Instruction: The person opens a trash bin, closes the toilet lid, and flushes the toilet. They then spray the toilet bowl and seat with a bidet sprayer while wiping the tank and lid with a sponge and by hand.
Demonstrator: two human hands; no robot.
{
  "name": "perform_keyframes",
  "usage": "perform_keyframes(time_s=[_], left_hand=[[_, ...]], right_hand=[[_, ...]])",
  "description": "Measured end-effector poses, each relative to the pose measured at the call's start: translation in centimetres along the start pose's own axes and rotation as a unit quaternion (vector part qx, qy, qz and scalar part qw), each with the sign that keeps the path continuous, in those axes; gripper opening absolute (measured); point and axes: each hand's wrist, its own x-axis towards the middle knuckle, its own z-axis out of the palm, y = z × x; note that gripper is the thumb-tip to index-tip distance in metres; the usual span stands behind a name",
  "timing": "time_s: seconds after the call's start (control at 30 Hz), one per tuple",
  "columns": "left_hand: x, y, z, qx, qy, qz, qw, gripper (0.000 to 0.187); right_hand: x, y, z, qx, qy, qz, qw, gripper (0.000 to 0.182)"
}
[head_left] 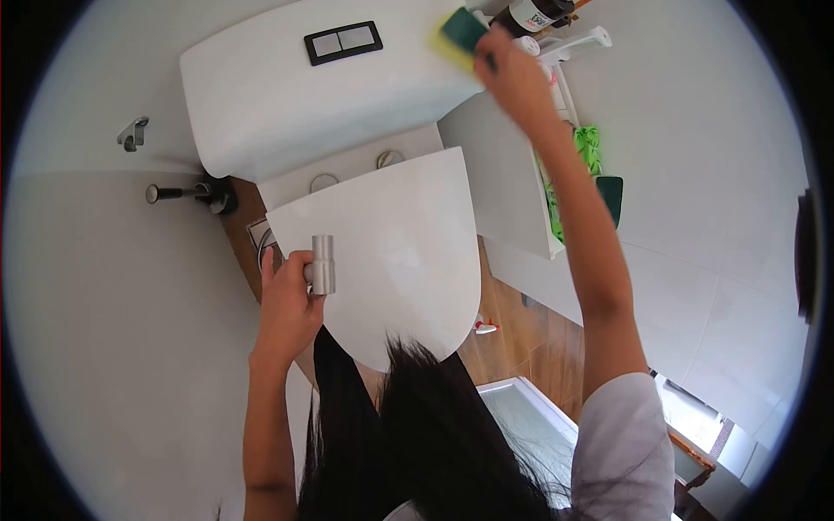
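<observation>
My right hand (512, 74) grips a yellow and green sponge (462, 36) at the right end of the white toilet tank (304, 108). The sponge is slightly blurred. Over the left part of the closed toilet lid (408, 234), my left hand (291, 300) is closed around a silver metal sprayer (322, 264), whose cylindrical head points away from the fingers. A black-framed flush button (343, 42) sits on top of the tank.
Right of the tank, a white cabinet (508, 165) bears a dark bottle (532, 14) and green packaging (587, 149). A black-handled brush (178, 193) stands at the left below a wall hook (134, 134). Dark hair hangs across the lower middle.
</observation>
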Motion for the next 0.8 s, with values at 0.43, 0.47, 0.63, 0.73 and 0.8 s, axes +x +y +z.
perform_keyframes(time_s=[0.43, 0.47, 0.63, 0.73, 0.8], left_hand=[[0.5, -1.8, 0.0, -0.032, 0.009, -0.012, 0.999, 0.02], [0.5, -1.8, 0.1, -0.024, 0.022, -0.01, 0.999, 0.02], [0.8, -2.2, 0.3, -0.036, 0.004, -0.02, 0.999, 0.022], [0.7, -2.7, 0.7, -0.03, 0.034, -0.003, 0.999, 0.022], [0.5, -2.9, 1.0, -0.013, 0.058, 0.002, 0.998, 0.021]], right_hand=[[-14.8, -2.9, -6.2, -0.027, -0.19, 0.138, 0.972, 0.018], [-13.7, -3.1, -5.7, -0.191, -0.192, -0.084, 0.959, 0.019], [-21.0, 2.2, 1.0, -0.244, -0.415, -0.272, 0.833, 0.011], [-20.3, 4.1, 2.5, -0.312, -0.392, -0.36, 0.787, 0.018], [-15.9, 5.2, 4.6, -0.351, -0.302, -0.34, 0.819, 0.019]])
